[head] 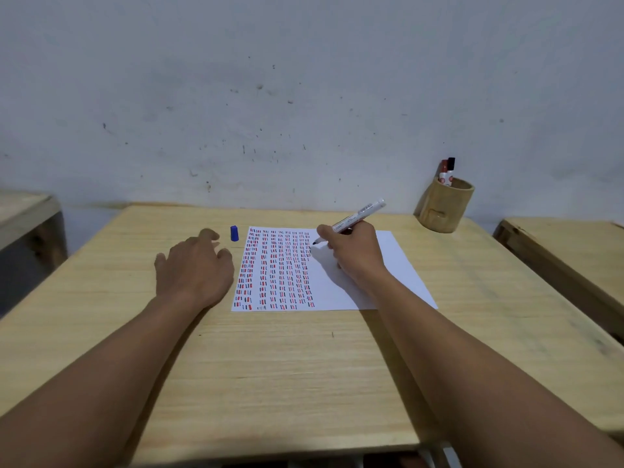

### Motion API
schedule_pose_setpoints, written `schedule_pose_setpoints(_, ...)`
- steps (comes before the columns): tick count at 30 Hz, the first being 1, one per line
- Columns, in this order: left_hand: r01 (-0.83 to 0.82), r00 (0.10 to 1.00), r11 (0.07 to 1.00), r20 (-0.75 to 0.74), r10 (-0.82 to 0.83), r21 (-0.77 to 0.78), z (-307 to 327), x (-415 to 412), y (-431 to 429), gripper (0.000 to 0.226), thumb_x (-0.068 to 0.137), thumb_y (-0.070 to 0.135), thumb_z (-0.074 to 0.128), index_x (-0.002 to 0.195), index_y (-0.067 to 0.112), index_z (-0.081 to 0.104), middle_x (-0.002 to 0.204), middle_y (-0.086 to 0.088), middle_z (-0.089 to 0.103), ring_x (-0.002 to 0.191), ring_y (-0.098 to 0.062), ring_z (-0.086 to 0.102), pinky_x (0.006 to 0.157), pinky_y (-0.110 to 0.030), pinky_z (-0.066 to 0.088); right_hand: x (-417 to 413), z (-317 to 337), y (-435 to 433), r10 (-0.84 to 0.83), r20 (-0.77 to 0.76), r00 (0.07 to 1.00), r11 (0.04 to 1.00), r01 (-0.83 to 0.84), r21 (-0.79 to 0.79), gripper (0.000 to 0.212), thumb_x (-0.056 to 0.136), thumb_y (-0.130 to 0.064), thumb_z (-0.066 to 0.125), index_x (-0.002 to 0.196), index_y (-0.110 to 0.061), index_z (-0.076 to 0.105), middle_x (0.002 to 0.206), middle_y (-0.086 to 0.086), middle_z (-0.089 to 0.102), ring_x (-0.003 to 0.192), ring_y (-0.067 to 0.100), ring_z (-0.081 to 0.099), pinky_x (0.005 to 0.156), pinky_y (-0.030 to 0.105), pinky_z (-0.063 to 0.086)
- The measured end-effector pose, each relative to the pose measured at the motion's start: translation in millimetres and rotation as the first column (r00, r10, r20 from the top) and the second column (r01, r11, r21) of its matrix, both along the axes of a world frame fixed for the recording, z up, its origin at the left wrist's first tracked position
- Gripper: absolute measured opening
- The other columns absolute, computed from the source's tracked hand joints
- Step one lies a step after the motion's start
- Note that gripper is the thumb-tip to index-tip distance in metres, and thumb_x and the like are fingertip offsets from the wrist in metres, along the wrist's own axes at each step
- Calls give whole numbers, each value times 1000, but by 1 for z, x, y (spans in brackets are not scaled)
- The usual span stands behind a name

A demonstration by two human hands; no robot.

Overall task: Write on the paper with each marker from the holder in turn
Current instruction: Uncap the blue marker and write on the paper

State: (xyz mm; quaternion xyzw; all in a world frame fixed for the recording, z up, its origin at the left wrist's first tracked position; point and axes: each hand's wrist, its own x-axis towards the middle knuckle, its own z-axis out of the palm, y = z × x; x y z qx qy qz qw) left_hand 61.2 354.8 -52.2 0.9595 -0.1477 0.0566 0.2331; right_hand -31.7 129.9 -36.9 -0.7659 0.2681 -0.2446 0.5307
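Note:
A white sheet of paper (398, 265) lies on the wooden table (270, 366), its left half filled with columns of short red, blue and black dashes. My right hand (354, 253) grips an uncapped white marker (359, 215), its tip touching the paper at the top of a new column. A blue cap (234, 233) stands on the table just left of the paper's top corner. My left hand (196, 265) rests on the table beside the paper, fingers spread and holding nothing. A wooden holder (442, 211) at the back right holds a red-capped marker (443, 170) and a black-capped marker (450, 168).
A scuffed white wall (304, 96) rises right behind the table. Other wooden tables stand to the left (23, 211) and to the right (567, 244), with narrow gaps between them and mine.

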Motion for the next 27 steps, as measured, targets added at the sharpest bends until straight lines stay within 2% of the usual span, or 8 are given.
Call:
schedule_pose_setpoints(3, 21, 999, 979, 49, -12, -201, 11, 10, -8, 46, 100, 31, 47, 145, 21, 43, 134, -10, 63, 123, -35, 58, 98, -46, 45, -2, 5, 1, 39, 68, 997, 996, -44, 76, 22, 84, -27, 78, 89, -6, 75, 55, -8, 57, 49, 13, 50, 53, 31, 45)
schedule_pose_setpoints(7, 184, 982, 975, 76, -175, -127, 14, 25, -13, 49, 100, 22, 50, 149, 27, 46, 131, -12, 64, 122, -33, 58, 97, -43, 48, -3, 11, 9, 55, 133, 990, 967, -86, 241, 17, 89, -20, 73, 93, -3, 73, 68, 1, 63, 54, 13, 56, 49, 24, 49)
schedule_pose_setpoints(10, 189, 979, 978, 96, -181, -82, 8, 33, -12, 38, 101, 19, 53, 137, 21, 62, 127, -9, 69, 117, -31, 62, 92, -38, 48, -4, 16, 13, 47, 163, 986, 918, -107, 382, 18, 92, -16, 62, 87, -1, 70, 69, 6, 61, 50, 14, 54, 46, 23, 48)
schedule_pose_setpoints(13, 176, 977, 977, 142, -158, -124, 7, 32, -11, 27, 98, 16, 59, 121, 16, 72, 111, -6, 77, 104, -28, 68, 85, -36, 52, -6, 16, 15, 64, 159, 985, 915, -121, 384, 18, 91, -15, 62, 87, 0, 70, 70, 8, 63, 51, 15, 55, 47, 24, 49)
schedule_pose_setpoints(19, 150, 986, 963, 102, -130, -226, 19, 20, -12, 10, 94, 13, 64, 101, 17, 69, 92, 0, 76, 81, -20, 69, 71, -34, 53, -15, 17, 19, 64, 170, 983, 896, -131, 424, 17, 92, -16, 66, 90, -1, 71, 71, 8, 63, 51, 14, 55, 49, 23, 50)
schedule_pose_setpoints(23, 133, 991, 817, 50, -127, -561, 42, -4, -32, 13, 96, 14, 63, 98, 24, 71, 87, 5, 72, 68, -9, 62, 52, -8, 39, -23, 27, 19, 40, 224, 974, 872, -143, 468, 15, 91, -17, 69, 91, -2, 73, 70, 6, 64, 58, 13, 58, 51, 23, 51)
schedule_pose_setpoints(24, 150, 987, 785, 49, -152, -601, 47, -8, -37, 12, 95, 16, 65, 98, 23, 74, 87, 4, 73, 72, -10, 63, 55, -7, 39, -25, 31, 19, 36, 241, 970, 864, -152, 481, 15, 91, -16, 70, 90, -2, 73, 69, 4, 64, 59, 13, 59, 52, 23, 52)
schedule_pose_setpoints(27, 177, 972, 706, 10, -235, -686, 58, -21, -51, 11, 92, 22, 69, 96, 25, 78, 90, 4, 76, 82, -8, 65, 68, -21, 44, -32, 43, 20, 25, 295, 955, 842, -179, 509, 13, 91, -15, 71, 91, -2, 73, 68, 4, 65, 57, 11, 60, 52, 22, 53)
